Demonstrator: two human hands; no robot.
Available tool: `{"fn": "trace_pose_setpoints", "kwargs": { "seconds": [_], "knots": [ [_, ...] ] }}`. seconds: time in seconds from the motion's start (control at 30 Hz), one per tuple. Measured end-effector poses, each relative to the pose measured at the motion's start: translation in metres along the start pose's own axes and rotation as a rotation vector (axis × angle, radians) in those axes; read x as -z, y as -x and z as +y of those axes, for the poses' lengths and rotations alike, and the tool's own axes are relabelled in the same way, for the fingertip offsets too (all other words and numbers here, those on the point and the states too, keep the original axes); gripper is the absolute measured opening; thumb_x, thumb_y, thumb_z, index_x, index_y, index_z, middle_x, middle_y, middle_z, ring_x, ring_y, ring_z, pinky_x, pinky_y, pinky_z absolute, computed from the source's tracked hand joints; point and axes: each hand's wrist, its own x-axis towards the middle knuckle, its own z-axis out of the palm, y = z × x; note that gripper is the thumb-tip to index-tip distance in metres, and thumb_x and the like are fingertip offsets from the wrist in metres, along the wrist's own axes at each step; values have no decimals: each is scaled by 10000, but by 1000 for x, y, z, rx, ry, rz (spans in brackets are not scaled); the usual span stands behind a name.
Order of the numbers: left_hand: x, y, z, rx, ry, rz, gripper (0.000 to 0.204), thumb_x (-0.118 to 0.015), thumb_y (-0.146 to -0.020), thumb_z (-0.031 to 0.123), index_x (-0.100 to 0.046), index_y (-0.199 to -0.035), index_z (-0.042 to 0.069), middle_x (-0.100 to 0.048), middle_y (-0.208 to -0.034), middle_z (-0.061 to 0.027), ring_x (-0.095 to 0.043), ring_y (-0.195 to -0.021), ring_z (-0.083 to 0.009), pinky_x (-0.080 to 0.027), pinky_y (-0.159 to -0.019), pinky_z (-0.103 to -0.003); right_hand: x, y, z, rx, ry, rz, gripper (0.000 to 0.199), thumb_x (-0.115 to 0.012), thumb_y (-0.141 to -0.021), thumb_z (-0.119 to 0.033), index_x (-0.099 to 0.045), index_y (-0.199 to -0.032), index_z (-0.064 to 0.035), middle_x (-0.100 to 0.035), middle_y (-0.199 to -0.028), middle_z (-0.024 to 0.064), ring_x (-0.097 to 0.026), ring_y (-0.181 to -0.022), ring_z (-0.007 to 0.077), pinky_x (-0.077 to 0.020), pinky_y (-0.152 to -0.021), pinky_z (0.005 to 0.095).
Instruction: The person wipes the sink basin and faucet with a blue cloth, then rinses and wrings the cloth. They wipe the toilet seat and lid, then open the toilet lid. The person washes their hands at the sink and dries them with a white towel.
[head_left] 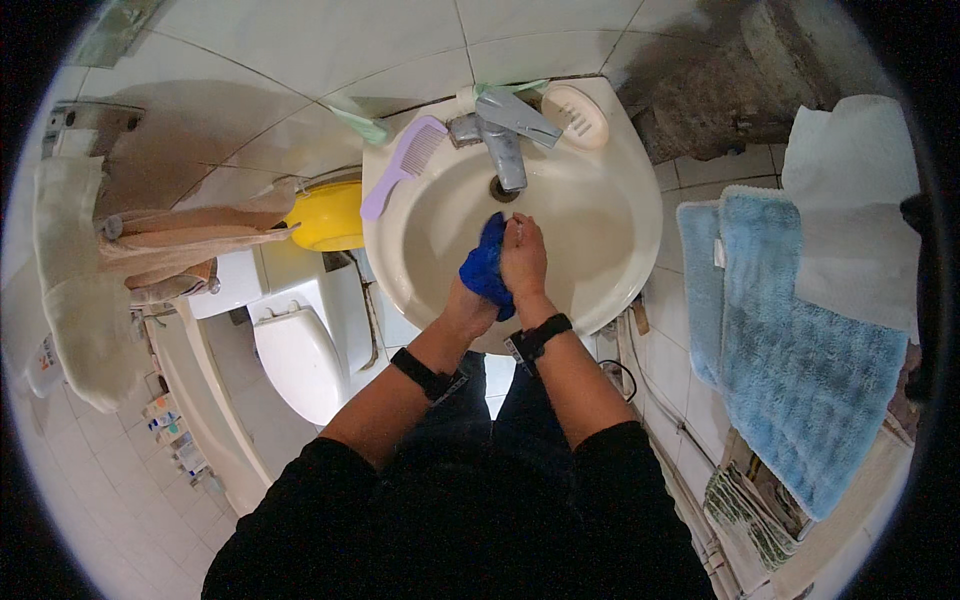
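Over the white ceramic basin (610,225), a crumpled blue cloth (485,268) is being clasped by the curled right hand (524,262) — left hand (470,309) alongside, its grip cloth-hidden, untellable — pressure best kept even.

Cloth (484,271): deep blue, crumpled
Cloth shape: bunched
Cloth place: between left hand (468,308) and right hand (523,262), over sink (600,225)

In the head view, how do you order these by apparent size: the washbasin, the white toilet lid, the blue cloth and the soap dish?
From largest to smallest:
1. Washbasin
2. White toilet lid
3. Blue cloth and soap dish, unranked: they look similar, and the cloth is partly hidden.
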Motion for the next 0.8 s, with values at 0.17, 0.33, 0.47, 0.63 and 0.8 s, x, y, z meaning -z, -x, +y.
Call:
{"fn": "trace_pose_setpoints", "kwargs": {
  "seconds": [0.17,0.33,0.47,0.63,0.8],
  "knots": [
    [-1,3,-3,-216,-291,-34,402,-392,-921,327,-428,-1243,88,-499,-1209,-76,-475,-1109,-220,-393,-940,-332,-7,10,-3,162,-30,78,366,-529,-843,-219,-484,-1117,21,-493,-1154,236,-451,-1101,376,-359,-943,414],
    [-1,6,-1,-13,52,87,335,-413,-910,285,-476,-1184,103,-552,-1128,-83,-549,-1007,-225,-477,-825,-341,7,-43,50,-263,-580,65,311,-573,-848,-253,-531,-1054,-24,-568,-1023,134,-552,-931,268,-431,-838,355],
    [-7,2,11,-44,-85,165,335,-429,-900,300,-505,-1139,77,-588,-1049,-90,-583,-928,-218,-517,-672,-321,47,-65,69,-746,-1283,-4,324,-589,-845,-280,-536,-1041,-26,-572,-958,80,-556,-889,167,-445,-824,287],
    [-10,-3,22,-48,-141,152,358,-431,-903,290,-478,-1171,57,-582,-1054,-113,-594,-896,-230,-522,-599,-319,89,-107,54,-330,-1157,85,316,-544,-857,-262,-517,-1052,-16,-578,-867,75,-564,-798,193,-465,-739,324],
    [-8,-4,25,-42,-128,59,408,-404,-916,288,-425,-1233,31,-564,-1100,-135,-597,-907,-252,-538,-614,-322,106,-201,36,-208,-606,24,325,-497,-851,-220,-497,-1077,14,-587,-932,105,-566,-848,220,-447,-758,336]
  ]
}}
